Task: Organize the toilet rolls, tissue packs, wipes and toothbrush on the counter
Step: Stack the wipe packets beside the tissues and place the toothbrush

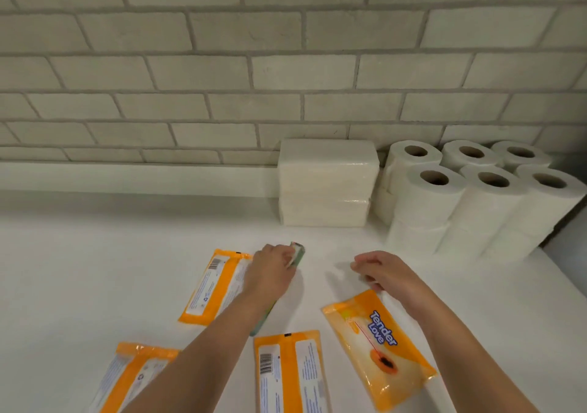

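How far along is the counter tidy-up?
Done: white toilet rolls stacked by the wall, two white tissue packs stacked beside them. In hand: the left hand grips the green toothbrush; the right hand hovers, holding nothing. Left: four orange wipes packs lie scattered on the white counter.

Bright, even light from above; soft shadows under both forearms on the white counter (95, 253). Glare on the tissue packs (327, 171) (plastic wrap). Brick wall (222, 72) lines bow at the edges; slight softness overall.
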